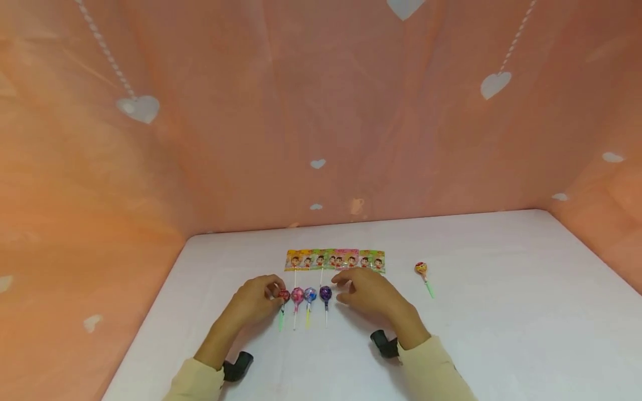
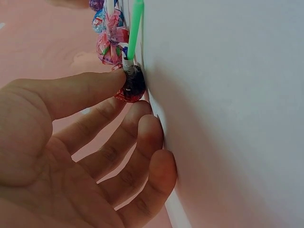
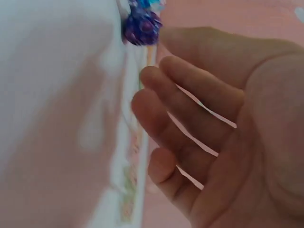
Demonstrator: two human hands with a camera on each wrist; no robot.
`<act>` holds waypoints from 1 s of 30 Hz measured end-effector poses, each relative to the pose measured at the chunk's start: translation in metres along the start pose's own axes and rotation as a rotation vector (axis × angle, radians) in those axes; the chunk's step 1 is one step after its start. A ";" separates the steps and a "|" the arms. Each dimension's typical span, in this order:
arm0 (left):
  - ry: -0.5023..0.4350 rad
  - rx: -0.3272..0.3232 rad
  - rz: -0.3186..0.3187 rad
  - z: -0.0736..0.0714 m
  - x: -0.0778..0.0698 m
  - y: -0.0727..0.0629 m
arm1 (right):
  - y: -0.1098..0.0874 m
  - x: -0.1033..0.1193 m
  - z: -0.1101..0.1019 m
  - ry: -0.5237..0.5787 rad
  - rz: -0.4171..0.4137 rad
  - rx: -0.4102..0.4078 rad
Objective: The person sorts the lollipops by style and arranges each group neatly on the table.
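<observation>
In the head view my left hand (image 1: 256, 299) pinches the head of a red lollipop (image 1: 284, 296) with a green stick. The left wrist view shows the thumb (image 2: 90, 92) against that candy's dark red wrapper. Beside it, in a row, lie a pink lollipop (image 1: 298, 296), a blue lollipop (image 1: 310, 294) with a yellow stick, and a purple lollipop (image 1: 326, 293), sticks toward me. My right hand (image 1: 370, 290), fingers loosely bent and holding nothing, is just right of the purple lollipop. In the right wrist view the thumb tip overlaps that purple wrapper's edge.
Behind the row lies a line of small yellow, green and pink packets (image 1: 346, 258) printed with a cartoon figure. Thin white sticks (image 1: 321, 277) show in front of them. A yellow-orange lollipop (image 1: 421, 269) lies farther right. A pink-orange cloth backdrop (image 1: 321, 111) borders the white table (image 1: 501, 312).
</observation>
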State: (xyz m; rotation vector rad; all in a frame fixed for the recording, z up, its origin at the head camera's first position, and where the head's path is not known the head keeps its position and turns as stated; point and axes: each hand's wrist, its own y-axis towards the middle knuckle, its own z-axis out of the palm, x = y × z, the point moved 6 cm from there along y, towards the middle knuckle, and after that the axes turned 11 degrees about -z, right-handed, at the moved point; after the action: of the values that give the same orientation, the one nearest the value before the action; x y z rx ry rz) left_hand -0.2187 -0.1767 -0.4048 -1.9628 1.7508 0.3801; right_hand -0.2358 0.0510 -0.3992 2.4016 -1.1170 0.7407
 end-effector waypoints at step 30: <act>0.001 0.002 0.002 0.001 -0.001 0.007 | -0.075 -0.058 -0.058 0.098 -0.076 0.101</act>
State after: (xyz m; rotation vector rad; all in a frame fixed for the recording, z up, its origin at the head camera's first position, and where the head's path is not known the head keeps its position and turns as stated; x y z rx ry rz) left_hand -0.2256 -0.1759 -0.4067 -1.9607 1.7533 0.3782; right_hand -0.2258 0.1614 -0.3981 2.4461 -0.9658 0.8990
